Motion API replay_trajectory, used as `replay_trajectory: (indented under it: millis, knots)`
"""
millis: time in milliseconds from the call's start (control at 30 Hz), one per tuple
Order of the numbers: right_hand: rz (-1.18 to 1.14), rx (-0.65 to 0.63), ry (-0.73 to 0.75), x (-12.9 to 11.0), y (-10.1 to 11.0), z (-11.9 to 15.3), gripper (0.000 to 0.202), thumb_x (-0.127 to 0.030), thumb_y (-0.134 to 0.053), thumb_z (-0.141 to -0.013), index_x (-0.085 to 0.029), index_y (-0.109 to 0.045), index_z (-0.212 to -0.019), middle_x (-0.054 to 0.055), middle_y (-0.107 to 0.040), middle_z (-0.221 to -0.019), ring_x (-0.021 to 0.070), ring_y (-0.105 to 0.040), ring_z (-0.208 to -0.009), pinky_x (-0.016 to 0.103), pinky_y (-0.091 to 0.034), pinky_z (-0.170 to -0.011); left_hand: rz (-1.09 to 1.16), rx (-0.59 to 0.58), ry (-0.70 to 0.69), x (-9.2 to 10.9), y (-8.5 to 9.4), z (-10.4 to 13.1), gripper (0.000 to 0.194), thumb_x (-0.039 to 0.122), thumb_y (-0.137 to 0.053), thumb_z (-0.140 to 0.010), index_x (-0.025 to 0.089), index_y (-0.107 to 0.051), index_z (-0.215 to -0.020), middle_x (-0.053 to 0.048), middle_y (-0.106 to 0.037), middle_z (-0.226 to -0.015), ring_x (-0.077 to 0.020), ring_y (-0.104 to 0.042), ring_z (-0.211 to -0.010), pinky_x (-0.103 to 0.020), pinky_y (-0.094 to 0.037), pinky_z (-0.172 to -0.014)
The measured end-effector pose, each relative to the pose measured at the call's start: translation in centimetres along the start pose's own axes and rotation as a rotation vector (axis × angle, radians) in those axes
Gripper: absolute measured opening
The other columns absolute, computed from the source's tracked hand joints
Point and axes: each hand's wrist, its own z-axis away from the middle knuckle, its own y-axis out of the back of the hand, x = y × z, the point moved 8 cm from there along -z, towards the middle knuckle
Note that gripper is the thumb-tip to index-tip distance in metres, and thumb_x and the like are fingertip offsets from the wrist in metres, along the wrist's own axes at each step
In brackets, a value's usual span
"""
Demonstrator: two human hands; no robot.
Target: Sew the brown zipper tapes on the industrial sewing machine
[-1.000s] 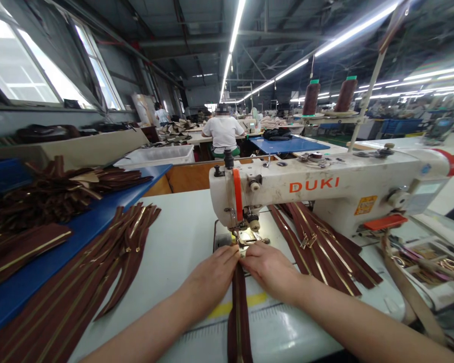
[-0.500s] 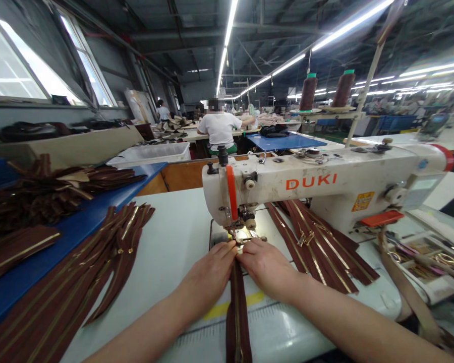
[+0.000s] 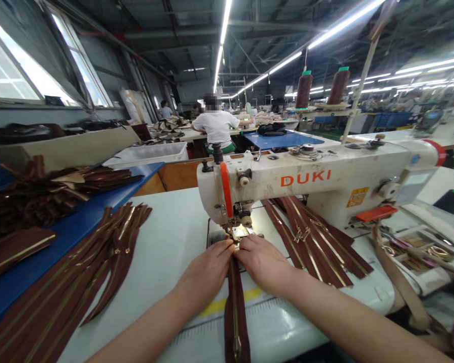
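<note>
Forward shift: brown fabric, gold-toothed zipper (image 3: 234,302) | lengthwise from near edge of pale surface (image 3: 166,222) | pinched by left hand (image 3: 212,264), right hand (image 3: 263,262)

Table (image 3: 166,237) | sewing machine (image 3: 306,174) | left zippers (image 3: 98,259) | central zipper (image 3: 235,307) | right zippers (image 3: 318,244)

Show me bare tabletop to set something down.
Bare tabletop: between left zipper pile and sewing machine; smaller patch between middle zipper and right forearm. Crowded: by the machine head, left hand and right hand close together; under the machine's arm, more zippers.
</note>
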Motion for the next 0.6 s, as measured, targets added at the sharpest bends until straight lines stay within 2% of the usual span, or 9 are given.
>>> replay_trajectory:
  millis: [167,300,600]
  knots:
    - [-0.005,-0.009,-0.017,0.09,-0.01,0.02,0.016,-0.016,-0.048,-0.092,-0.014,-0.063,-0.099,0.008,-0.061,-0.092,0.0209,-0.049,-0.088,0.033,-0.042,-0.079,0.095,0.042,0.069,-0.24,0.48,0.07,0.028,0.009,-0.04,-0.087,0.015,-0.059,-0.107,-0.012,-0.062,-0.106,-0.0234,-0.062,-0.097,-0.041,-0.055,-0.084]
    - [0.007,-0.015,-0.02,0.09,0.04,-0.02,0.015,-0.016,-0.049,-0.091,-0.014,-0.063,-0.098,0.007,-0.06,-0.09,0.0207,-0.049,-0.087,0.032,-0.042,-0.077,0.184,0.018,0.095,-0.28,0.46,-0.17,0.026,0.007,-0.042,-0.086,0.016,-0.06,-0.102,-0.009,-0.062,-0.098,-0.0219,-0.062,-0.09,-0.04,-0.056,-0.082]
    - [0.019,-0.019,-0.02,0.0,0.23,-0.09,0.015,-0.016,-0.048,-0.092,-0.015,-0.062,-0.097,0.007,-0.06,-0.089,0.0204,-0.05,-0.086,0.032,-0.042,-0.078,0.198,0.012,0.115,-0.29,0.69,-0.2,0.026,0.008,-0.042,-0.087,0.018,-0.061,-0.101,-0.007,-0.063,-0.097,-0.0202,-0.061,-0.09,-0.038,-0.054,-0.084]
